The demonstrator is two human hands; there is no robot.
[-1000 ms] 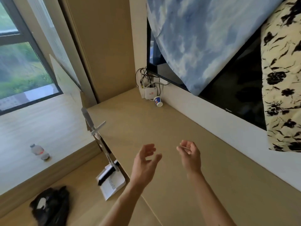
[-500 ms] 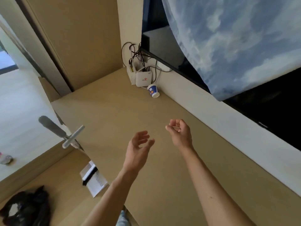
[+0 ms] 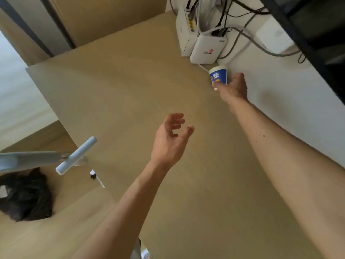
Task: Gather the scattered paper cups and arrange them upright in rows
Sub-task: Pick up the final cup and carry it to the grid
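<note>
One paper cup (image 3: 218, 75), white with a blue and orange print, lies tilted on the tan table (image 3: 121, 86) against the white wall, just below a white router box. My right hand (image 3: 232, 87) is stretched out to it. Its fingers curl round the cup's near end and hide it, and the thumb sits beside the cup on the right. My left hand (image 3: 170, 141) hovers over the middle of the table with loosely spread fingers, holding nothing.
Two white boxes (image 3: 207, 47) with several cables stand in the far corner behind the cup. A black screen edge (image 3: 306, 40) runs along the wall. A grey handle (image 3: 72, 156) sticks up at the table's left edge above a black bag (image 3: 24, 195) on the floor.
The view has moved closer to the corner. My right hand has reached forward from mid-table to the cup and closed on it. My left hand stays open over the table.
</note>
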